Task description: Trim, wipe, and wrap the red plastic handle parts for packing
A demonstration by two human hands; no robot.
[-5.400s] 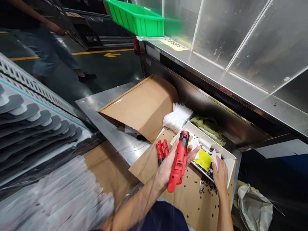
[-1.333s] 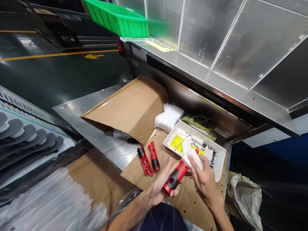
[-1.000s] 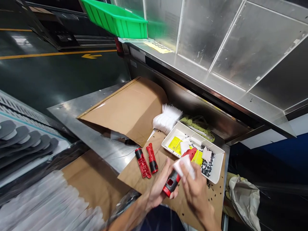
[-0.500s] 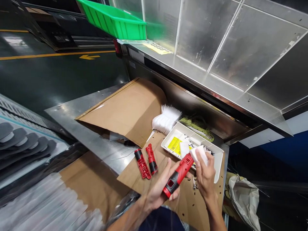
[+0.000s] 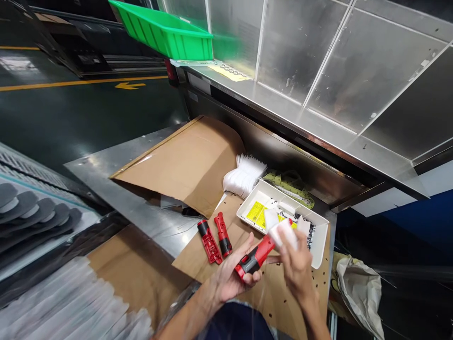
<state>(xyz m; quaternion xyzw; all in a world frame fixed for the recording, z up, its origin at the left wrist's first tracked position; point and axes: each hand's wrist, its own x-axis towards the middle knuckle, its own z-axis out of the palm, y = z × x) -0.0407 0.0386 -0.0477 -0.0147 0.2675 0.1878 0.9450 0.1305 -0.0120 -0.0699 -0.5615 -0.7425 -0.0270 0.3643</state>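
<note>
My left hand is closed round a red-and-black tool housing, its far end tilted up to the right. My right hand grips a folded white cloth and presses it on the housing's upper end, which it partly covers. Left of my hands, a red housing half lies with its ribbed inside up. Beside it is another red-and-black housing piece. Behind the cloth stands a white tray with a yellow label, white pieces and small black bits in it.
Brown cardboard covers the bench, dotted with small black bits. A stack of white sheets and a bent cardboard sheet lie behind. A metal ledge holds a green bin. White-wrapped parts sit at lower left.
My left hand has turned the housing so another side shows. My right hand has moved the cloth slightly left and down along it, now over its upper end.
</note>
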